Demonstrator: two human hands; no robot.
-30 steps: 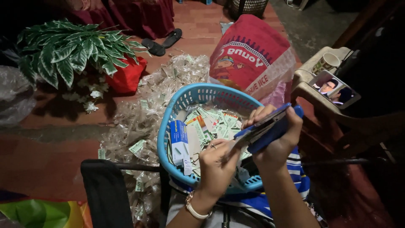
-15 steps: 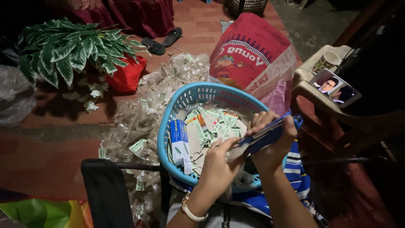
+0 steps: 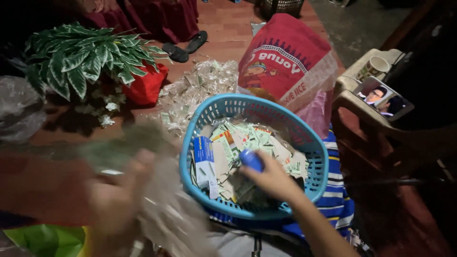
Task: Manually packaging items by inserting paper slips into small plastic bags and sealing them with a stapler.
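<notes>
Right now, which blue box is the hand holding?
The small dark blue box at the right hand's fingertips, over the basket's middle. The other, a larger blue-and-white box, lies untouched against the basket's left wall.

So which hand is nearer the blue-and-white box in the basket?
Right. The right hand reaches into the blue basket, just right of the blue-and-white box; the blurred left hand is outside the basket, to its left.

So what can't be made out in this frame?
- Left hand: motion-blurred in the head view; its grip and the pale, clear-looking thing at it are unreadable.
- Blue object in the right hand: mostly covered by the fingers, so its kind is unclear.
- Bottom of the basket: buried under paper packets.
- Room's top right: too dark.
</notes>
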